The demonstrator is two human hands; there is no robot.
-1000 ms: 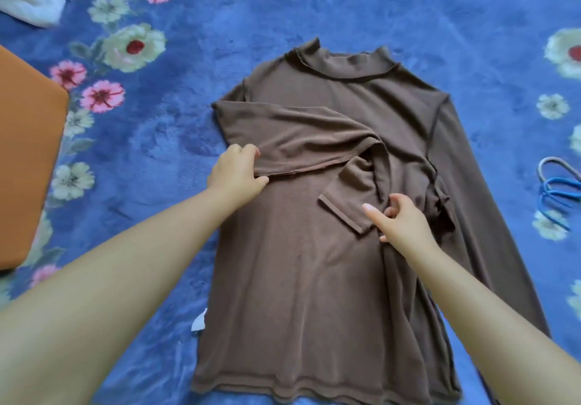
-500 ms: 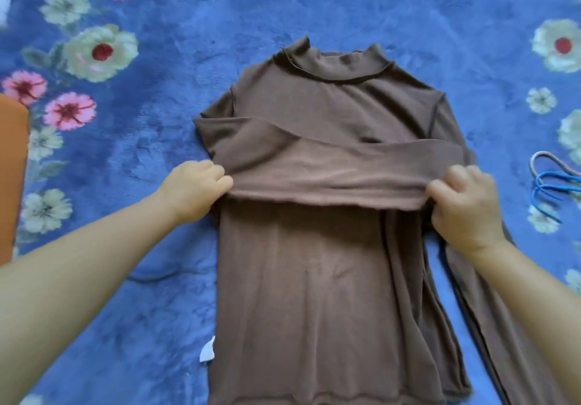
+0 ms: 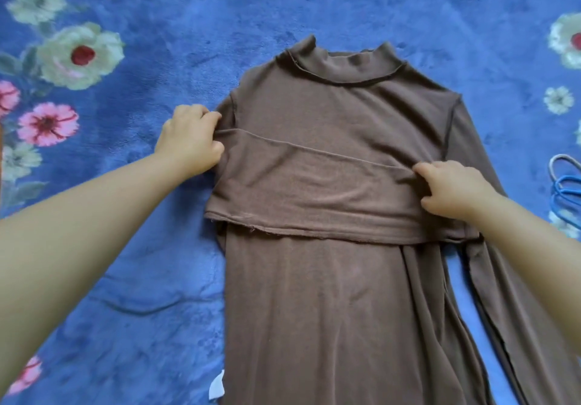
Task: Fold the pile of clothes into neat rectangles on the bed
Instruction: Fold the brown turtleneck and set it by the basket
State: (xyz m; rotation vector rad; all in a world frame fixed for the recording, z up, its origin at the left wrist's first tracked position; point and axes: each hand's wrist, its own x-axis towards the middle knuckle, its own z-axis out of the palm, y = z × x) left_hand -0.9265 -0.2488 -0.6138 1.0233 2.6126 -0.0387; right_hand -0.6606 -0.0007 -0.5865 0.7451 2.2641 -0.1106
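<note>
A brown long-sleeved turtleneck top [image 3: 339, 294] lies flat on the blue floral bedspread [image 3: 220, 11], collar away from me. Its left sleeve [image 3: 314, 197] is folded straight across the chest. My left hand [image 3: 188, 139] grips the fold at the left shoulder edge, fingers curled into the fabric. My right hand [image 3: 449, 189] pinches the sleeve's upper edge near the right side of the body. The right sleeve [image 3: 503, 247] hangs down along the right side, unfolded.
Blue and grey clothes hangers [image 3: 566, 184] lie at the right edge of the bedspread. A white label [image 3: 217, 389] peeks out beside the top's lower left side. Bare bedspread stretches to the left and beyond the collar.
The sleeve has been pulled straight across the chest and laid down flat. My left hand moved up to the shoulder fold; my right hand shifted inward along the sleeve's upper edge.
</note>
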